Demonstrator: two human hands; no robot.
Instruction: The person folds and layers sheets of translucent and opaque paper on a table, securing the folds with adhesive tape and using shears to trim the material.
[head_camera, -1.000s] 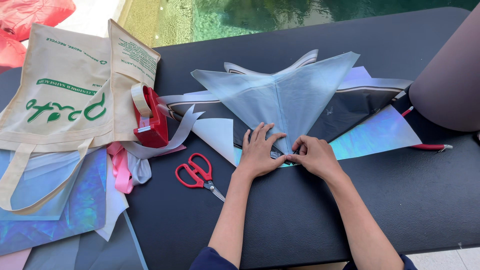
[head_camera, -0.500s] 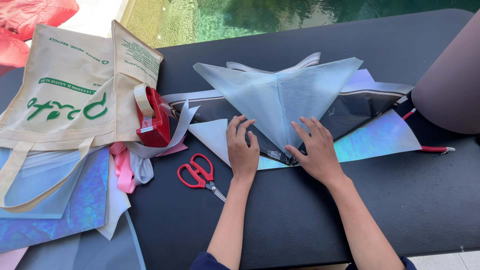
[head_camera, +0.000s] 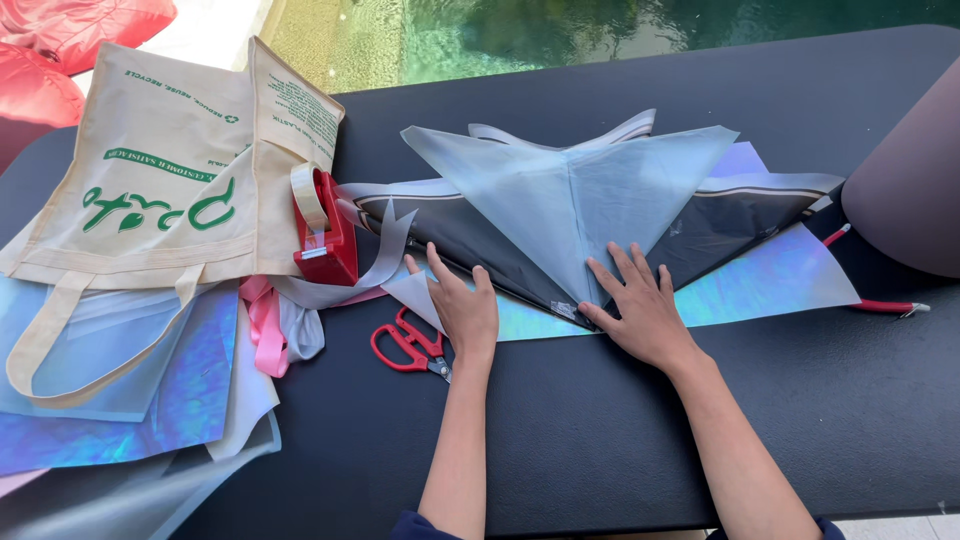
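Fingers of both hands spread flat on the folded translucent sheet (head_camera: 575, 195)

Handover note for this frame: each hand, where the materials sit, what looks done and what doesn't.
Left hand: flat, open, on the dark sheet's lower edge.
Right hand: flat, open, beside the pale blue folded sheet's point.
Iridescent film lies beneath.
Red scissors by the left wrist; red tape dispenser left of the stack.
Done: sheets layered, clear tape at the point.
Left: scissors and dispenser untouched.
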